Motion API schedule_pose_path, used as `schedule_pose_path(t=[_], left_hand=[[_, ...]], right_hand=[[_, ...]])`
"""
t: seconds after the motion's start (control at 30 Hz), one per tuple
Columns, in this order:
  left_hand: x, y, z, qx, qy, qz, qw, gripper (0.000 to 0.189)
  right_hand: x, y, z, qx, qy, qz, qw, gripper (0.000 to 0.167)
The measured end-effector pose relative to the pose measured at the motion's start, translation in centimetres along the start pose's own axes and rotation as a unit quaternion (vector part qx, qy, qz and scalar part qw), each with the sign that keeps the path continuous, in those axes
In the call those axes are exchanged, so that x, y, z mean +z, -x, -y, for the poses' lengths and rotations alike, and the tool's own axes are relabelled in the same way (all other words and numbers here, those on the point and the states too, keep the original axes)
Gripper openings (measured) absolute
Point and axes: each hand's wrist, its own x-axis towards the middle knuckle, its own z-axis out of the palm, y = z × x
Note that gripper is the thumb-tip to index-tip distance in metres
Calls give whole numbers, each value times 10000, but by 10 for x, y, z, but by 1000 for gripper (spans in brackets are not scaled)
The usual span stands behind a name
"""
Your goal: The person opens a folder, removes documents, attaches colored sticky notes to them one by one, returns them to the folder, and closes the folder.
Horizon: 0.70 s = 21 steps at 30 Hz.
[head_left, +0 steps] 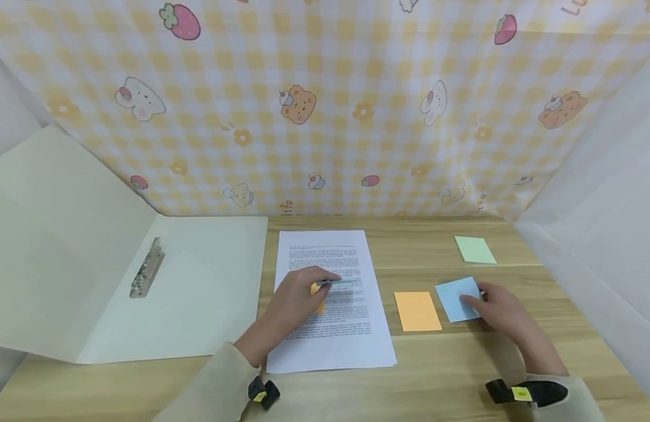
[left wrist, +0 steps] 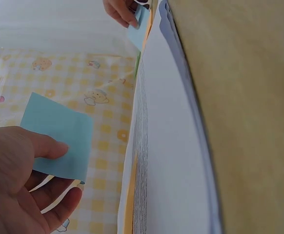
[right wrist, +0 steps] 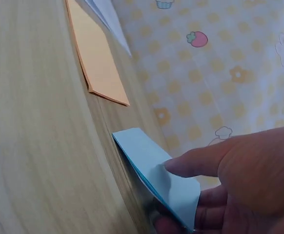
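Observation:
My left hand (head_left: 300, 296) is above the printed sheets (head_left: 351, 346), pinching a single blue sticky note (left wrist: 59, 134) between thumb and fingers. Below that hand, an orange sticky note (head_left: 320, 306) lies on the page, partly hidden by the fingers. To the right, my right hand (head_left: 499, 308) grips a blue sticky note pad (head_left: 455, 298), thumb on top and fingers beneath. In the right wrist view the pad (right wrist: 147, 161) tilts, with its near edge raised off the table.
An orange sticky note pad (head_left: 417, 312) lies between the sheets and the blue pad. A green pad (head_left: 475, 250) sits farther back. At left an open white folder (head_left: 214, 281) with a metal clip (head_left: 147, 268) rests on the wooden table (head_left: 409, 381). A checked cloth (head_left: 330, 146) hangs behind.

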Motion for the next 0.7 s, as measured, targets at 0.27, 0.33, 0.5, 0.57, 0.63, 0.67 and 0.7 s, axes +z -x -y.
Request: schedule_pose_path(t=[0.27, 0.33, 0.5, 0.57, 0.63, 0.67, 0.7], left_hand=[[0, 0, 0, 63, -142, 25, 9999, 23], [-1, 0, -1, 102, -171, 15, 9998, 22], [0, 0, -1, 174, -285, 47, 9994, 22], [0, 0, -1, 199, -327, 74, 9992, 23], [0, 0, -2, 214, -394, 108, 9989, 23], [1, 0, -2, 240, -422, 123, 9987, 23], [1, 0, -3, 273, -464, 143, 9984, 23]], right_hand=[[-2, 6, 9, 43, 934, 7, 9956, 68], [-2, 7, 11, 90, 1164, 9, 9932, 69], [2, 11, 14, 259, 1585, -9, 9870, 67], [3, 13, 15, 329, 1632, -96, 9860, 66], [4, 14, 19, 301, 1603, -340, 9860, 62], [6, 15, 22, 218, 1560, -534, 9861, 60], [7, 16, 26, 96, 1491, -742, 9860, 57]])
